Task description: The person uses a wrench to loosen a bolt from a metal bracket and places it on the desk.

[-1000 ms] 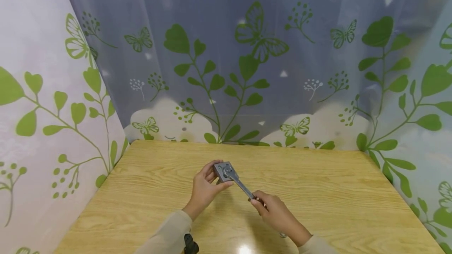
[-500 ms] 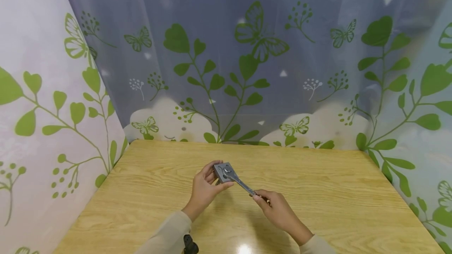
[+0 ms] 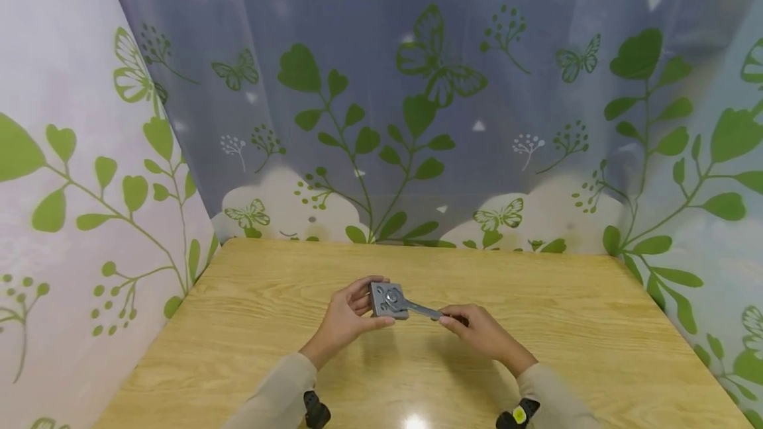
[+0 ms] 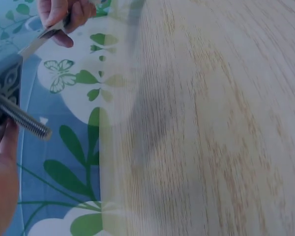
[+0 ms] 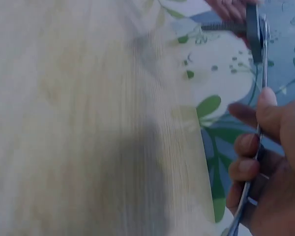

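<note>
My left hand (image 3: 348, 318) holds a square grey metal plate (image 3: 378, 306) by its edges, thumb along the lower edge and fingers behind. A bolt goes through the plate; its hex head (image 3: 393, 297) faces me, and its threaded shank (image 4: 24, 119) sticks out of the back in the left wrist view. Around the head sits the ring end of a wrench (image 3: 422, 310). My right hand (image 3: 479, 332) grips the wrench's handle, which points right and slightly down. In the right wrist view the handle (image 5: 265, 69) runs down through the curled fingers. Both hands are above the table.
A wood-grain table (image 3: 572, 323) lies beneath the hands. Behind it hangs a blue-grey curtain (image 3: 357, 118) printed with green leaves and butterflies, and pale printed sheets (image 3: 77, 151) close off the sides. Black straps (image 3: 316, 409) are on the wrists.
My right hand has swung the wrench handle upward and to the right, from a steep slant to nearly level. The plate has turned slightly and shifted a little right with my left hand.
</note>
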The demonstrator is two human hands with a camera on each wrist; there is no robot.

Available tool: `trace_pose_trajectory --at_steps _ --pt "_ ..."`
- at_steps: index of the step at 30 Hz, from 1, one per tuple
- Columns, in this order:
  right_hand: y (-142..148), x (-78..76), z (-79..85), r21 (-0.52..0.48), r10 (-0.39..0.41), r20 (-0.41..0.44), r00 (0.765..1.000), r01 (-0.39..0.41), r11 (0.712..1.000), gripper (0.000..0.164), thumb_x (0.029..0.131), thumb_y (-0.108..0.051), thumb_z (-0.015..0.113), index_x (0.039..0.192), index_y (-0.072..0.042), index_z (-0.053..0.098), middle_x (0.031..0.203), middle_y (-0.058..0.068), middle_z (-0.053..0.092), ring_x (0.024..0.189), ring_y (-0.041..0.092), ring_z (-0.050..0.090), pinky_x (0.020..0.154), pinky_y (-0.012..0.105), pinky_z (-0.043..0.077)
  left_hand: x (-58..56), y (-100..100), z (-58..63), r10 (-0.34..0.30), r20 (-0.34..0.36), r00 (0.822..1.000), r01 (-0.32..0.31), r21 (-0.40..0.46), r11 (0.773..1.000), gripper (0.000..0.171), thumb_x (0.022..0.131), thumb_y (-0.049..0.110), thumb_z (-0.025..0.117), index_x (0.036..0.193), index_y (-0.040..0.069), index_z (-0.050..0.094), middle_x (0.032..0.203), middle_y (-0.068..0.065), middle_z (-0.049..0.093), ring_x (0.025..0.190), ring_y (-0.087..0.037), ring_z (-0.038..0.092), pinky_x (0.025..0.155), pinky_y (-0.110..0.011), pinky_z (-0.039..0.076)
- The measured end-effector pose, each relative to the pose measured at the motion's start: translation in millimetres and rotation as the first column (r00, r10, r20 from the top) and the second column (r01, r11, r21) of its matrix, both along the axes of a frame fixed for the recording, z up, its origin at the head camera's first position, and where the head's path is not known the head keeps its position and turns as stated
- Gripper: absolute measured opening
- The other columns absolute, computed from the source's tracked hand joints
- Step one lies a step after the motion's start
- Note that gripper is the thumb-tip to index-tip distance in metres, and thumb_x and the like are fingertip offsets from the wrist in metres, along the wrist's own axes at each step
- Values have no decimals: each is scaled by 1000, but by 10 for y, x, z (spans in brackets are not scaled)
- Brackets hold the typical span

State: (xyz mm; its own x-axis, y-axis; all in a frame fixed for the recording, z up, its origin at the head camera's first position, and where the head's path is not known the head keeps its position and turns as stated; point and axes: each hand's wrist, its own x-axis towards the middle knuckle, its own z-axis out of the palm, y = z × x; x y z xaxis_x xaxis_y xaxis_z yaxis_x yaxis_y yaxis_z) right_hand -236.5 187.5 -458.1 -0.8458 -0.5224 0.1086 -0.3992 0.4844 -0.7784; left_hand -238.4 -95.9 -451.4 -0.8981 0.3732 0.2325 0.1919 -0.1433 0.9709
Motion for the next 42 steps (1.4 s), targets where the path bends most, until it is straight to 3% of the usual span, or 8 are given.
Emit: trace_pose_trajectory --at_steps 3,8,15,20,26,34,38,42 --pt "71 -134 25 30 79 -5 997 -79 996 30 102 -20 48 115 1 64 66 1 48 52 3 34 48 21 35 -7 -10 -2 -57 1 998 57 -8 998 75 74 8 82 139 2 46 141 -22 47 124 -23 55 101 -36 48" --pt "168 -350 139 65 176 11 984 -177 982 32 101 -19 50 121 3 62 83 14 61 57 4 36 52 24 35 -12 -6 15 -113 -11 994 112 -31 993 74 73 9 83 137 1 47 140 -20 50 122 -23 56 101 -37 48" --pt "262 -590 327 116 314 33 949 -316 942 24 98 -17 56 109 -2 70 89 4 68 57 2 38 53 22 39 16 32 33 -209 -36 977 206 -87 975 73 74 9 82 137 0 47 139 -20 50 121 -22 57 104 -40 46" --pt "263 -650 457 133 333 90 938 -343 930 21 95 -18 59 104 -3 72 91 1 70 66 5 48 61 22 44 30 61 32 -244 -44 969 238 -114 964 71 74 7 82 136 2 50 140 -21 49 121 -21 57 103 -35 47" --pt "276 -637 468 140 303 104 947 -316 938 18 94 -16 61 102 -3 72 90 3 70 65 6 46 60 22 42 7 67 21 -254 -72 965 245 -117 963 69 74 4 81 135 1 50 138 -22 51 121 -21 57 102 -34 47" --pt "388 -566 350 146 239 82 967 -249 957 21 96 -21 60 101 -4 72 73 -2 60 55 4 35 52 22 32 -6 39 -14 -186 -45 982 179 -127 976 70 74 7 82 136 0 49 137 -22 51 120 -24 58 103 -38 47" --pt "476 -475 259 147 158 75 985 -167 975 25 96 -23 59 101 -1 71 66 6 55 51 5 31 49 22 31 -8 27 -57 -94 -11 996 92 -135 987 74 74 9 83 137 -1 46 139 -21 49 121 -26 56 100 -33 49" --pt "495 -340 185 128 70 58 996 -77 989 29 97 -26 58 103 0 70 81 13 64 60 8 46 53 23 41 -15 49 -92 26 -3 1000 -26 -135 991 73 73 9 83 137 3 48 138 -16 52 122 -26 56 97 -31 51"
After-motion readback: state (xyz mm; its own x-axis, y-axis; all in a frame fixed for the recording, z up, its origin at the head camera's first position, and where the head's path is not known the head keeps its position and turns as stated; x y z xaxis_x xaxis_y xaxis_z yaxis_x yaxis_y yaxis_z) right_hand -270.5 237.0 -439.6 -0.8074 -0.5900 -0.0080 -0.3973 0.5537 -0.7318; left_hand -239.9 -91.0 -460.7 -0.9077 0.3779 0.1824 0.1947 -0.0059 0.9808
